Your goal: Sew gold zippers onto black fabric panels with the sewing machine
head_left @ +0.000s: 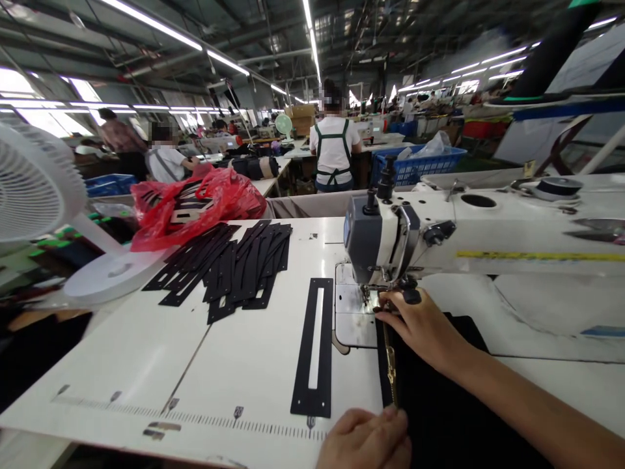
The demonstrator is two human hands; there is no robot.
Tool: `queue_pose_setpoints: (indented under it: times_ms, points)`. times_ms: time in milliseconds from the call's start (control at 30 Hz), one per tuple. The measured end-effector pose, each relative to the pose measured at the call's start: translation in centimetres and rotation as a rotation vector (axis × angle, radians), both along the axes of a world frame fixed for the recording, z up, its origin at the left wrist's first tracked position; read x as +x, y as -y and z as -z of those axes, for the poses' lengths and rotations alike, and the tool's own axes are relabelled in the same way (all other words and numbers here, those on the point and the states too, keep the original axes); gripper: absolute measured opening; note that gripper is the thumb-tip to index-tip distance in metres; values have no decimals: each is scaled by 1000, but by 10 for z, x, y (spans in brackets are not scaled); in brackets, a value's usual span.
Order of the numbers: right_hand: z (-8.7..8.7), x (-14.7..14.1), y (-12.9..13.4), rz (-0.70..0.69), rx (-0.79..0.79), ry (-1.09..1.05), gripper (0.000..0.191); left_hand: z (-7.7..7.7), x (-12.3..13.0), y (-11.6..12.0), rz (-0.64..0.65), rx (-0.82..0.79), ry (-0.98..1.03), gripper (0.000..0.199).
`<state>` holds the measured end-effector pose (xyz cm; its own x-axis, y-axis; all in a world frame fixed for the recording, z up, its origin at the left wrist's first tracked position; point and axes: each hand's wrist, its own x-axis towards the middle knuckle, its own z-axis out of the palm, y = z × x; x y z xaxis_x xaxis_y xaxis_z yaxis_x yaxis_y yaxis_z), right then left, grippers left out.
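Note:
A brass-toothed zipper (pixel 390 365) with a gold pull runs along the left edge of a black fabric piece (pixel 439 404). My left hand (pixel 364 440), fingers closed, pinches the zipper's near end at the bottom of the view. Up by the needle of the sewing machine (pixel 381 241), my right hand (pixel 415 319) has thumb and fingertips closed on the zipper's far end, beside the presser foot. Part of the fabric lies under my right forearm. To the left of the metal needle plate (pixel 354 319) lies a single black slotted strip (pixel 312 348), flat on the table.
A heap of black slotted strips (pixel 239 267) lies on the white table (pixel 122 358), with a red plastic bag (pixel 224 198) behind it. A white fan (pixel 36 179) stands at the left. Beyond are a blue crate (pixel 420 166) and a co-worker (pixel 334 153) facing away.

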<state>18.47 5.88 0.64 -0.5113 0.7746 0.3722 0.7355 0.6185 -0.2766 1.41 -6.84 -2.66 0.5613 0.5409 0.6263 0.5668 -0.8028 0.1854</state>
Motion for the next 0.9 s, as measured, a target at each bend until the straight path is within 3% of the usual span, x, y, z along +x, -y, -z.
queue_pose_setpoints:
  times_ms: [67, 167, 267, 433, 600, 700, 767, 833, 900]
  points:
    - [-1, 8, 21, 23, 97, 37, 27, -17, -7, -9, -6, -65, -70, 31]
    - [9, 15, 51, 25, 274, 176, 39, -40, -14, -29, -43, -175, -207, 79]
    - [23, 17, 64, 35, 291, 269, 47, -51, -15, -47, -6, -339, -300, 108]
    - [31, 34, 51, 14, 216, 325, 60, -45, -7, -49, -31, -412, -322, 113]
    - [25, 52, 42, 133, 262, 291, 65, -46, -5, -49, -25, -417, -271, 113]
    - [17, 42, 52, 98, 283, 270, 61, -58, -30, -62, -24, -414, -268, 110]
    - [15, 32, 60, 9, 258, 292, 59, -63, -58, -66, -129, -377, -294, 107]
    - [17, 24, 65, -34, 240, 313, 59, -62, -86, -58, -218, -354, -367, 101]
    - [20, 21, 67, -36, 239, 322, 58, -54, -104, -38, -129, -404, -504, 114]
